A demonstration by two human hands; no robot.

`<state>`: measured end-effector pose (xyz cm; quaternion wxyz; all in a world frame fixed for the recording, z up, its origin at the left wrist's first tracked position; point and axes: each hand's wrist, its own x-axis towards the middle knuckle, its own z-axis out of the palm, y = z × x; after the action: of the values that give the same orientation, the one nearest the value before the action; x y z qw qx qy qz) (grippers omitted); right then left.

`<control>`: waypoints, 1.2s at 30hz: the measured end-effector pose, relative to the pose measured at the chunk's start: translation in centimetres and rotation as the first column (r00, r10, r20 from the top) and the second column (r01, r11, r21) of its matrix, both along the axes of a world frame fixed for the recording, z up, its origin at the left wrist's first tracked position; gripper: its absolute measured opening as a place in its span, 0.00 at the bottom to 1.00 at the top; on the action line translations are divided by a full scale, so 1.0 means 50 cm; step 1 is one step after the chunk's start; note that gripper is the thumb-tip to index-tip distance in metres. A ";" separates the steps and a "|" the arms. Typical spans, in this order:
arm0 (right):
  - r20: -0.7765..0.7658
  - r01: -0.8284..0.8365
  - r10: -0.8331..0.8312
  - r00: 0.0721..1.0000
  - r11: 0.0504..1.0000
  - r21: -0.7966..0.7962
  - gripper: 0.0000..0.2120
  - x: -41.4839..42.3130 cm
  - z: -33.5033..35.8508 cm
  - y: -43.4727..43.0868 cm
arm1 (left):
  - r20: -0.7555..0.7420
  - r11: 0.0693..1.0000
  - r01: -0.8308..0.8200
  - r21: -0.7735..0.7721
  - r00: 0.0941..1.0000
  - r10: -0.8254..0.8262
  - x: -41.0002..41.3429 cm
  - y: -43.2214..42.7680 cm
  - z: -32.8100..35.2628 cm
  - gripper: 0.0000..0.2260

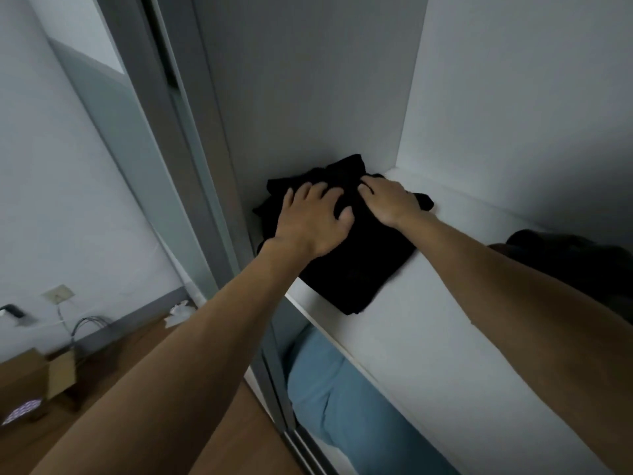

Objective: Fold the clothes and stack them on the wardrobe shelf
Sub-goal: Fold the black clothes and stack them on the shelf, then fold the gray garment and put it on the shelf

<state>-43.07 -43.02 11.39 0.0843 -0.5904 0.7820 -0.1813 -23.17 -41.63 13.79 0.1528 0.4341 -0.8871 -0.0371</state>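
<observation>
A folded black garment [356, 269] lies in the back left corner of the white wardrobe shelf [428, 337], against the left wall. My left hand [308, 221] rests on top of its near left part, fingers spread and bent with the tips pressing into the cloth. My right hand [387, 198] lies on the far right part of the garment, palm down, fingertips curled into a fold of the fabric. Both forearms reach in from the lower edge of the view.
A second dark pile of clothes [565, 258] sits on the shelf at the right. Blue fabric [329, 399] lies on the level below the shelf. The sliding door frame [191, 159] stands at the left. A cardboard box [37, 375] and cables lie on the wooden floor.
</observation>
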 end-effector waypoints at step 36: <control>-0.047 0.853 -0.851 0.522 0.522 0.019 0.27 -0.151 -0.044 0.828 | -0.395 0.664 0.622 0.416 0.781 -0.484 -0.501 0.232 -0.141 0.13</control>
<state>-50.62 -1.63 9.17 -0.0160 -0.1343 0.9753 -0.1744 -48.22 -30.03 6.74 0.1201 0.1577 -0.9048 -0.3769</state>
